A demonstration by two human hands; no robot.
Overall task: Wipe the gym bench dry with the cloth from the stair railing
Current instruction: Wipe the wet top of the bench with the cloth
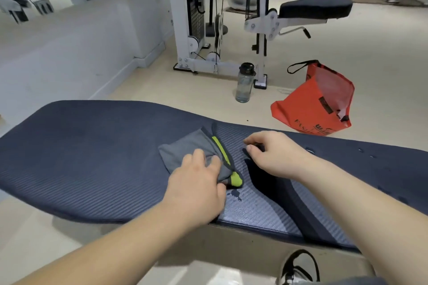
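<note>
The dark blue ribbed gym bench runs across the view from left to right. A grey cloth with a yellow-green stripe and dark trim lies on its middle. My left hand presses down on the cloth's near edge, fingers gripping the fabric. My right hand is just right of the cloth and pinches a dark strip of its trim above the bench. A small puddle of water sits beside my left hand, and more drops lie further right on the bench.
On the floor behind the bench stand a clear water bottle and an orange bag. A white cable machine with a black padded seat is beyond them. My shoe shows under the bench's near edge.
</note>
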